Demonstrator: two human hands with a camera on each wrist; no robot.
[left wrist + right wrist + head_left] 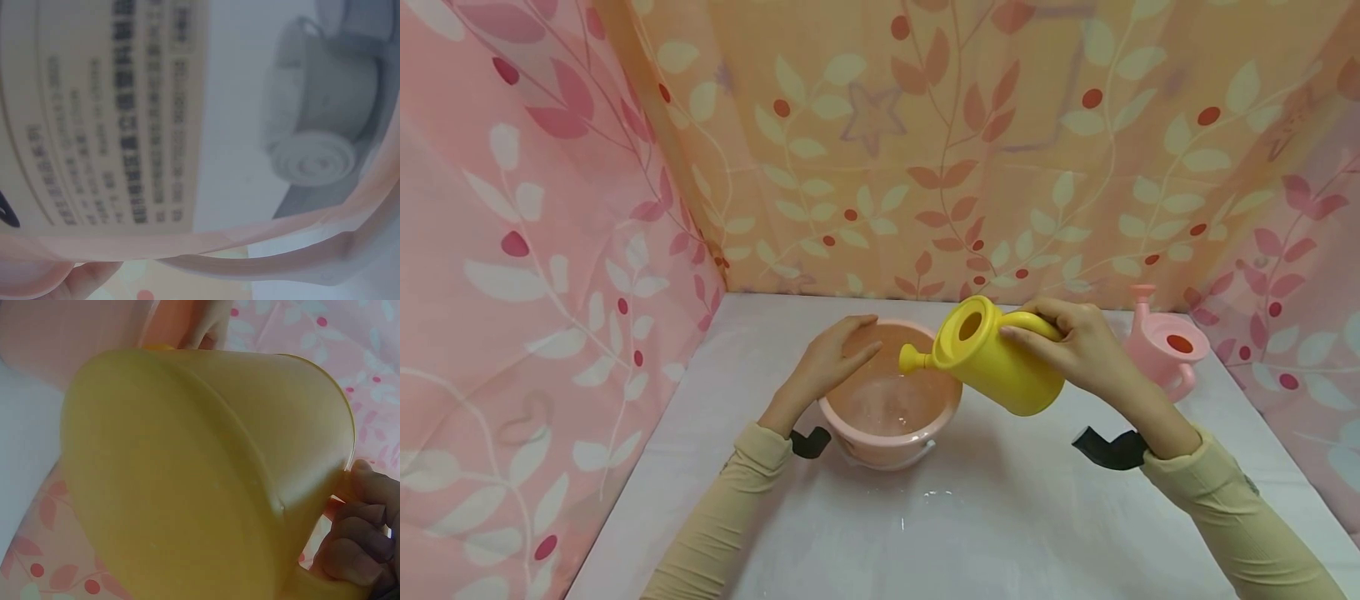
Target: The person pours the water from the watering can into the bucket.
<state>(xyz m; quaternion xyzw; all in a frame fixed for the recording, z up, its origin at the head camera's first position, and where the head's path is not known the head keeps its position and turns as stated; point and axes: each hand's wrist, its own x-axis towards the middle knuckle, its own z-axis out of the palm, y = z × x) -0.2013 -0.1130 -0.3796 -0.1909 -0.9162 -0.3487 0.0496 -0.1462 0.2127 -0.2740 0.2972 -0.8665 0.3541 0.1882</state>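
A yellow watering can point(992, 354) is tilted leftward, its spout over a pink bowl point(889, 442) with water inside. My right hand point(1063, 342) grips the can's handle, fingers curled round it; the right wrist view shows the can's body point(200, 475) close up and curled fingers point(362, 544) at the handle. My left hand point(835, 358) rests on the bowl's left rim, fingers laid over the edge. The left wrist view shows the bowl's rim point(206, 240) blurred and very near, with a printed label behind it and part of a finger point(87, 278).
A pink watering can point(1165, 350) stands at the back right of the white table point(970, 533). Leaf-patterned curtains point(535, 250) close in the left, back and right sides. A wet patch glints on the table just in front of the bowl.
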